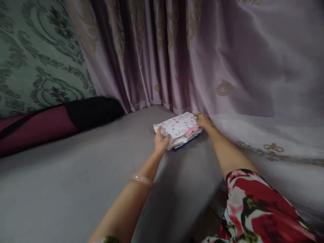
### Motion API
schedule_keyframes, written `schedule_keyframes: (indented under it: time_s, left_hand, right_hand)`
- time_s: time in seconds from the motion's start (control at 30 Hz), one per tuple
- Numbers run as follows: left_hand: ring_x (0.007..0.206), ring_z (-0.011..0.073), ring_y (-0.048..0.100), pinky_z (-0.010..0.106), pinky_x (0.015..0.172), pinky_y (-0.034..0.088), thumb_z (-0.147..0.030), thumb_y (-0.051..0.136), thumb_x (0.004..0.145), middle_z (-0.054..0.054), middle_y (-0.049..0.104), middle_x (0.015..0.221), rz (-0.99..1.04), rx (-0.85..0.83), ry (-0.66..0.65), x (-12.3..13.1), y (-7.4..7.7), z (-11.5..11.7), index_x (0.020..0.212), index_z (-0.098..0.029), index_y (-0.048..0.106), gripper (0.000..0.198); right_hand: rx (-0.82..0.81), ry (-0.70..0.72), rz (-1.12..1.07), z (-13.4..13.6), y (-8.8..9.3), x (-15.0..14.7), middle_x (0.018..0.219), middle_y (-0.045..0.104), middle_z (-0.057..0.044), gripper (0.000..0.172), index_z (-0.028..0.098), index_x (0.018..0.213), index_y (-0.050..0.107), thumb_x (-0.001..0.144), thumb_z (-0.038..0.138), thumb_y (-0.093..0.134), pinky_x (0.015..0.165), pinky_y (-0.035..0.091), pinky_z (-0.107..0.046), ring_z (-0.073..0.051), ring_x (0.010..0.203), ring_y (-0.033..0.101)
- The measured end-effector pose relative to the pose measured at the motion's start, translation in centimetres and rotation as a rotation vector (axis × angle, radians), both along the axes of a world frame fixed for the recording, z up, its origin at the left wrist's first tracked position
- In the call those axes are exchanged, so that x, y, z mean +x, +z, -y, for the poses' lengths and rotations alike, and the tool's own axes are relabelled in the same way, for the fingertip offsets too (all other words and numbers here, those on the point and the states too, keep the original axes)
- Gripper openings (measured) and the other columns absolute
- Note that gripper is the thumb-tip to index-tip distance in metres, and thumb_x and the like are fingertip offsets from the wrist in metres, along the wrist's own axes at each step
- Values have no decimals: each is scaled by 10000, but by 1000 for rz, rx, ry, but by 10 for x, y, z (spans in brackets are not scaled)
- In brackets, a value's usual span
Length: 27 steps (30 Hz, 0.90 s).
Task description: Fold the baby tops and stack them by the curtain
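holding with the left hand (161, 141) the near left corner of a stack of folded clothes (178, 130), fingers curled around the edge, and pinching with the right hand (203, 120) the far right corner, fingers bent closed on the cloth. lying flat near the far right end of the grey bed surface (76, 175), just beside the lilac curtain (227, 60), with a white printed piece on top and a blue edge at the bottom. also in view: a pale bangle (141, 180) on the left wrist, a dark red and black bolster (50, 125) well apart to the left.
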<state>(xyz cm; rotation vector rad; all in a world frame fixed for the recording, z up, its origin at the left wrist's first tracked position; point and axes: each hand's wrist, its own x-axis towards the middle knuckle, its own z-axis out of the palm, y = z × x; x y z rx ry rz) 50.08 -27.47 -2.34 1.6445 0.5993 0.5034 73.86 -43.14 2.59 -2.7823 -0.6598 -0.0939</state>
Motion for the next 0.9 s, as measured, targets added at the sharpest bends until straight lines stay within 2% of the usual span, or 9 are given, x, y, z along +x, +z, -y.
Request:
schedule_keyframes:
  time_s: [0.1, 0.2, 0.27, 0.33, 0.47, 0.6, 0.73, 0.8, 0.9]
  left_hand:
    - [1156, 282, 537, 384, 1025, 385, -300, 583, 825, 166, 545, 1202, -108, 256, 56, -3, 0, 12, 1326, -151, 534, 525]
    - [1260, 325, 445, 433, 1059, 332, -357, 525, 872, 202, 452, 1315, -187, 386, 107, -4, -3, 23, 1366, -184, 517, 523]
    - [1291, 346, 407, 474, 1068, 301, -433, 486, 896, 187, 427, 1355, -252, 383, 124, -6, -6, 25, 1386, -259, 503, 521]
    - [1290, 341, 415, 487, 1073, 290, -492, 446, 910, 164, 446, 1353, -262, 320, 74, -11, -11, 20, 1412, -315, 468, 533]
    - [1237, 272, 487, 393, 1084, 316, -506, 453, 911, 144, 531, 1279, -102, 228, -64, -30, -23, -3, 1434, -282, 447, 568]
    - [1197, 235, 535, 341, 1053, 366, -446, 481, 913, 156, 554, 1306, -11, 102, -36, -49, -33, -25, 1389, -193, 490, 539]
    - [1154, 231, 570, 331, 1017, 409, -301, 551, 871, 160, 622, 1238, -22, 19, 1, -54, -39, -33, 1190, -138, 628, 366]
    - [1077, 220, 603, 332, 977, 442, -240, 572, 842, 145, 655, 1161, -54, 79, -32, -58, -39, -35, 1111, -139, 661, 301]
    - [997, 191, 610, 321, 943, 462, -203, 550, 841, 116, 655, 1097, -117, 293, -128, -74, -37, -45, 1049, -142, 677, 251]
  right_hand:
    - [-29, 1, -33, 2, -9, 4, 1275, 630, -128, 425, 174, 1332, 577, 939, 175, 415, 969, 417, -301, -221, 1147, 583]
    - [-62, -11, -51, 2, -13, 8, 1282, 627, -116, 419, 179, 1331, 581, 958, 186, 390, 965, 417, -280, -206, 1139, 586]
    - [-88, -33, -56, 1, -12, 9, 1264, 635, -130, 411, 163, 1319, 591, 960, 190, 394, 958, 420, -280, -206, 1116, 597]
    - [-115, -64, -55, -1, -9, 8, 1229, 646, -163, 394, 124, 1284, 616, 959, 201, 405, 958, 419, -294, -218, 1099, 607]
    - [-149, -112, -53, -6, 1, -1, 1192, 647, -210, 384, 85, 1251, 627, 933, 213, 454, 948, 429, -345, -259, 1093, 614]
    - [-134, -60, 87, -20, 6, -31, 1252, 617, -198, 402, 125, 1266, 615, 885, 197, 507, 989, 407, -384, -288, 1168, 569]
    - [-86, 200, 175, -50, 4, -77, 1371, 544, -168, 433, 128, 1322, 564, 945, 283, 420, 1073, 344, -379, -263, 1278, 479]
    - [-98, 272, 119, -64, 0, -98, 1455, 465, -148, 471, 156, 1363, 526, 969, 359, 365, 1115, 290, -431, -266, 1345, 402]
    - [-142, 278, 32, -75, -8, -120, 1545, 333, -128, 552, 188, 1427, 452, 982, 462, 273, 1135, 188, -568, -313, 1422, 262]
